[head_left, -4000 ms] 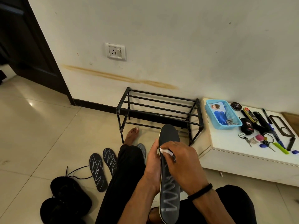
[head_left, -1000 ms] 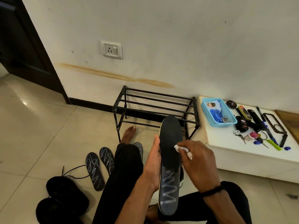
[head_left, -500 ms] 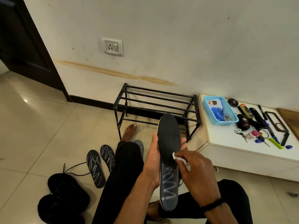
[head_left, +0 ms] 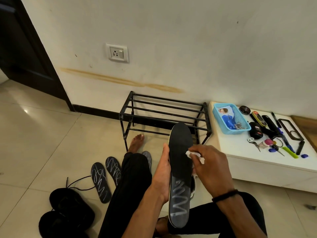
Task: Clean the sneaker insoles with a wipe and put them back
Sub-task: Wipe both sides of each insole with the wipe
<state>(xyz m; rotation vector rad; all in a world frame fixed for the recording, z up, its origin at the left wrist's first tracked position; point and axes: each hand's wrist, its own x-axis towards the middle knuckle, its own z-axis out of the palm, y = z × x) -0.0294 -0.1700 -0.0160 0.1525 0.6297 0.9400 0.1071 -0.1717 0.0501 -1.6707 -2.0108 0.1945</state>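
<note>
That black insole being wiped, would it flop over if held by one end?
Probably only a little: the insole stands nearly straight though the left hand grips just one edge. Likely light, held without strain. The wipe crumples, clearly limp.

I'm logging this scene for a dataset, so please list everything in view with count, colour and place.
Held black foam insole: 1, white zigzag marks on its near half, upright between the hands.
White wipe: 1, against that insole's right edge.
Marked black insoles on floor: 2 clear, a third partly hidden behind the leg.
Black lace-up sneakers: 2, floor, lower left.
Black metal shoe rack: 1, against the wall.
Low white table: 1, right.
Light blue plastic basket: 1, on table.
Small items: several, mixed colours, right of the basket.
White wall socket: 1.
Left hand: grip on the insole's left edge.
Right hand: holds the wipe.
</note>
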